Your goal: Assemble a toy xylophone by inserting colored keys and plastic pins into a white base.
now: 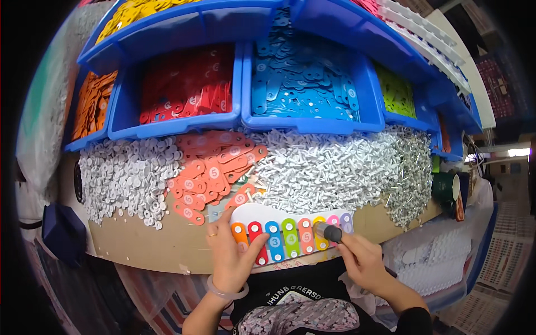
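A toy xylophone [254,213] with a white base and a row of coloured bars lies at the table's near edge. My left hand [231,251] grips its left end, with the thumb over the red bar. My right hand [363,259] is closed round a hammer [333,233] with a silver and black head. That head is over the yellow bar and hides part of it; whether it touches cannot be told. Coral bars [212,173] lie heaped just beyond the xylophone, beside a pile of white pins [329,167].
White round caps [131,176] are heaped on the left, shiny metal pins [410,184] on the right. Behind stand blue bins [184,125] of red, blue, orange, green and yellow bars. A dark green cup [445,187] stands far right, a navy container [62,234] far left.
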A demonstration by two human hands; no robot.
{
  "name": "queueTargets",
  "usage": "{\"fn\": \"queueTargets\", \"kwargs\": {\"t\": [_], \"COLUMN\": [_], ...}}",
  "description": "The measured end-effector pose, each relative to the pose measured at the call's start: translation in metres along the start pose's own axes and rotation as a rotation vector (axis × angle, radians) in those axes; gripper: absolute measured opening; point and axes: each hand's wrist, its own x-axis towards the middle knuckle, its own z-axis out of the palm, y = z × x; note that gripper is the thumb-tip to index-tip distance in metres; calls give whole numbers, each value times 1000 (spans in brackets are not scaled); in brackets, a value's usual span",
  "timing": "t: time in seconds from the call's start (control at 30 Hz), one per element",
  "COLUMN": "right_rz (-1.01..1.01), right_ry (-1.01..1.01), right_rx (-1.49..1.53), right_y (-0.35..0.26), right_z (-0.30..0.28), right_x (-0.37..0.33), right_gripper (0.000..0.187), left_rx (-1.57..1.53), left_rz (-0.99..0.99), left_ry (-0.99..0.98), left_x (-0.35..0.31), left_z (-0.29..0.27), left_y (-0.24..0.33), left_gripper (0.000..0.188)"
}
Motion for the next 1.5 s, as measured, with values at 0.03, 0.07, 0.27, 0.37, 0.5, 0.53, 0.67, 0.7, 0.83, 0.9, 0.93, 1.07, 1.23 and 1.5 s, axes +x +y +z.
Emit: {"fn": "queueTargets", "kwargs": {"t": [0.03, 0.07, 0.27, 0.37, 0.5, 0.53, 0.67, 0.7, 0.83, 0.9, 0.93, 1.07, 1.23, 1.5], "right_rz": [-8, 3, -18, 4, -32, -61, -226, -230, -320, -261, -193, 40, 187, -429], "right_ry": [-14, -26, -113, -107, -251, -238, -197, -199, -213, -241, -277, -317, -373, -419], "right_rx": [-1, 36, -34, 90, -26, 32, -90, -93, -20, -106, -179, 113, 100, 54], "right_y": [-4, -10, -20, -25, -31, -33, -34, -38, -50, -49, -49, -56, -42, -61], "right_z": [-2, -7, 4, 10, 17, 16, 36, 36, 43, 55, 58, 44, 19, 44], "right_x": [0, 0, 16, 15, 31, 27, 32, 34, 40, 40, 42, 40, 11, 13], "right_gripper": [17, 19, 24, 24, 28, 38, 49, 49, 52, 53, 47, 33, 37, 53], "left_rx": [-47, 3, 8, 46, 33, 17, 6, -7, 4, -17, -35, -34, -39, 211], "left_rz": [-7, 9, 40, 54, 96, 89, 110, 119, 128, 144, 159, 125, 703, 844], "left_ry": [1, -3, -76, -114, -127, -152, -125, -124, -92, -83, -76, -111, -77, -310], "left_x": [-1, -1, 3, 5, 5, 4, 5, 5, 2, 5, 6, 7, 44, 46], "left_z": [0, -1, -9, -9, -12, -14, -11, -12, -10, -9, -9, -16, -30, -16], "left_y": [-1, -1, 1, -3, -4, -5, -7, -7, -12, -10, -9, -7, -16, -16], "left_gripper": [79, 80, 88, 93, 95, 95, 95, 94, 93, 93, 93, 90, 51, 39]}}
